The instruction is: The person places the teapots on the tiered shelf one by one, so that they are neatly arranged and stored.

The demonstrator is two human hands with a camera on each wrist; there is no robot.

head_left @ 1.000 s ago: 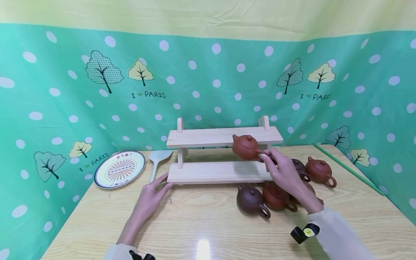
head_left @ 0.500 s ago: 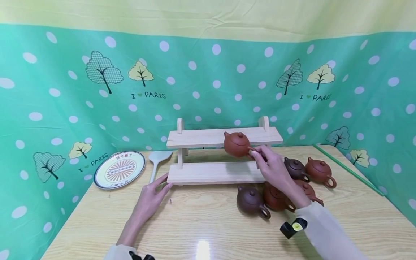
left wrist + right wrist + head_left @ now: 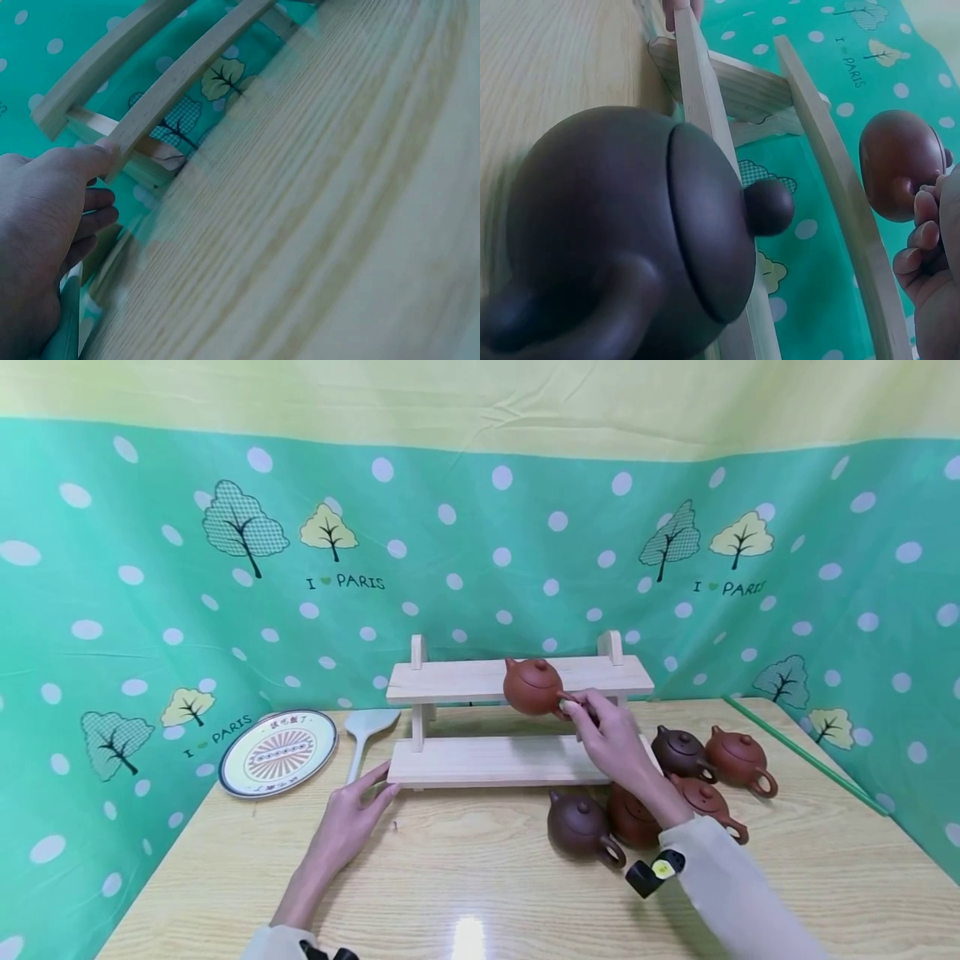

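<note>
Your held teapot: clay-like, smooth, low sheen. Dark front teapot: same clay-like smoothness. Shelf rack: bare wood, matt, grain showing. Table: wood-grained, glossy, throwing light back at you. Plate: smooth, ceramic-looking. Spatula: smooth, plastic-looking. Backdrop: printed cloth, softly creased. Your right sleeve: matt cloth.

Mid-frame, you have the shelf on the surface, before the curtain. Left of it lie a spatula and, further left, a plate; five teapots cluster at lower right, before and beside the shelf. Right of them lies a rod.
</note>
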